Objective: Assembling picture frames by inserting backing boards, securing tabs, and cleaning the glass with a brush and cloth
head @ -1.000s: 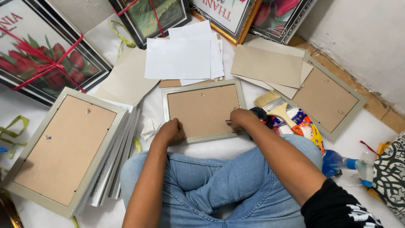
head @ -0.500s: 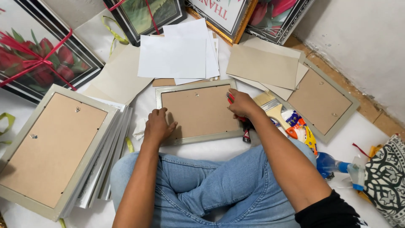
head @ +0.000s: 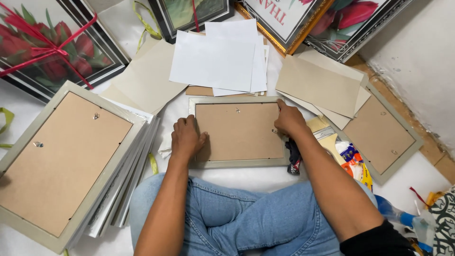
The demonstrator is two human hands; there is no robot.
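Note:
A small picture frame lies face down on the white floor in front of my crossed legs, its brown backing board up and grey rim around it. My left hand rests flat on the frame's left edge, fingers pointing away from me. My right hand presses on the frame's right edge near the top corner, fingertips on the rim. Neither hand holds anything loose. A dark tool with a red tip lies just under my right wrist, beside the frame.
A stack of larger face-down frames sits at my left. White paper sheets and beige boards lie beyond the small frame. Another face-down frame is at right, with a brush and colourful packets. Framed flower pictures lean at the back.
Both hands have shifted along the small frame: the left from its lower left corner up its left edge, the right from mid right edge up to the top right corner.

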